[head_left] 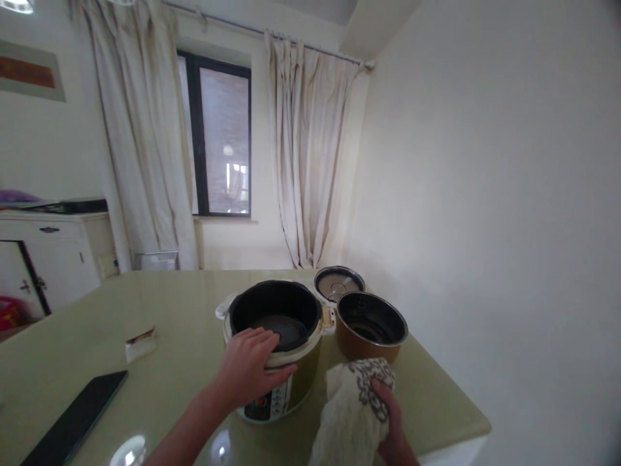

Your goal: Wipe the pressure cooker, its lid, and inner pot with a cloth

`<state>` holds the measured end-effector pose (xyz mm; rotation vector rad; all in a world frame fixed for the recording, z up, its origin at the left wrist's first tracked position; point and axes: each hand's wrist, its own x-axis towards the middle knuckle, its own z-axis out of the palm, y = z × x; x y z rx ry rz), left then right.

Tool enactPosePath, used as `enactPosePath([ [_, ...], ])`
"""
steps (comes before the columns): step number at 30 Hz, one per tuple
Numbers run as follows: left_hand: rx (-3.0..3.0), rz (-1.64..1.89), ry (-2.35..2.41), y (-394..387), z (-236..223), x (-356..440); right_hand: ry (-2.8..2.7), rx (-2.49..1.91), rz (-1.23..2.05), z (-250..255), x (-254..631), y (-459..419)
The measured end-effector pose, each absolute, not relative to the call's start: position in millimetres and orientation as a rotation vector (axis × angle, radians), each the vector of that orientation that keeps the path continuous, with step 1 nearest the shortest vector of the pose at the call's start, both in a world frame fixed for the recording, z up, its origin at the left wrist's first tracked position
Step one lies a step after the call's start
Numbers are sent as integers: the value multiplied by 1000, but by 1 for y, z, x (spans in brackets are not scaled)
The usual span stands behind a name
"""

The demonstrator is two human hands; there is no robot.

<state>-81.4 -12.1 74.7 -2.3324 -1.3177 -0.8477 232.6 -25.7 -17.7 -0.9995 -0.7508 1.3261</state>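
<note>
An electric pressure cooker (306, 375) stands on the table without its lid, its dark inside showing and its control panel facing me. My left hand (251, 364) grips the cooker's near rim, fingers over the edge and thumb along the outside. Bunched in my right hand (391, 414) is a pale cloth (345, 401) with a dark scroll pattern, held to the right of the cooker. Just beyond the cloth sits a brown inner pot (371, 348) with a dark interior. Behind that pot lies a round lid (334, 277), partly hidden by it.
The pale green table (184, 304) ends at a right-hand edge close to the inner pot. On the left lie a dark flat tablet-like slab (75, 421) and a small white packet (140, 346). A white cabinet (53, 239) and curtains (310, 149) stand beyond the table.
</note>
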Motion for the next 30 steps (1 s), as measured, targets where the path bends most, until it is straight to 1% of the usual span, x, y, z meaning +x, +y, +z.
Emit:
enactPosePath([
  [2, -2314, -841, -1310, -11, 73, -80, -860, -982, 895, 20, 228, -17],
  [5, -2264, -859, -1290, -9, 69, -78, -932, -918, 610, 93, 207, 15],
  [7, -2237, -880, -1280, -10, 68, -77, -1249, -866, 174, 142, 185, 44],
  [9, -2215, -887, -1282, -11, 68, -76, -1706, -784, -176, 182, 161, 74],
  [11, -2200, -877, -1290, -13, 69, -75, -2255, -767, -335, 204, 139, 99],
  [13, -2188, -864, -1307, -14, 70, -74, -2699, -841, -277, 207, 124, 118],
  [15, -2173, -852, -1339, -16, 71, -73, -2868, -993, -172, 197, 118, 127],
  [18, -2167, -815, -1407, -19, 73, -70, -2695, -1171, -67, 180, 123, 125],
  [21, -2215, -781, -1472, -24, 79, -68, -2532, -1204, 56, 173, 134, 107],
  [23, -2281, -801, -1498, -24, 87, -71, -2543, -1183, 117, 174, 141, 91],
  [27, -2273, -1001, -1622, 1, 106, -95, -2589, -1183, 62, 179, 146, 59],
  [30, -2050, -1042, -1978, 37, 115, -117, -2554, -1194, 12, 174, 132, 34],
])
